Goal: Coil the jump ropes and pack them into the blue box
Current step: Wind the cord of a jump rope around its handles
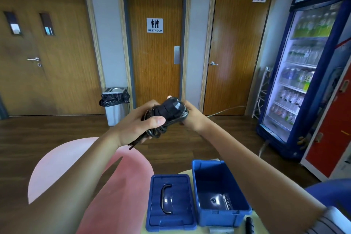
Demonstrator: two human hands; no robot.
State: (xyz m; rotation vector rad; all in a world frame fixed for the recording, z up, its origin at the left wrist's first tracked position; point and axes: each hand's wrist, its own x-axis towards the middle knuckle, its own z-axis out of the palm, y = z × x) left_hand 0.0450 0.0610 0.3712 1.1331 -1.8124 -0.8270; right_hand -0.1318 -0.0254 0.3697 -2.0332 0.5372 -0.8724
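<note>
I hold a black jump rope point(167, 114) in front of me at chest height, its cord wound in loops around the black handles. My left hand point(140, 125) grips the coiled cord from the left, thumb on top. My right hand point(191, 116) holds the handle end from the right. A short cord end hangs below my left wrist. Below, the blue box point(220, 213) stands open with nothing visible inside. Its blue lid point(169, 201) lies flat beside it on the left, handle up. Another black handle point(248, 224) pokes in at the bottom edge.
A pink round table point(62, 167) is at lower left. A bin with a black liner point(115, 104) stands by the restroom door. A drinks fridge point(303, 74) and a red machine point(334, 129) line the right wall. A blue chair edge point(330, 190) is at right.
</note>
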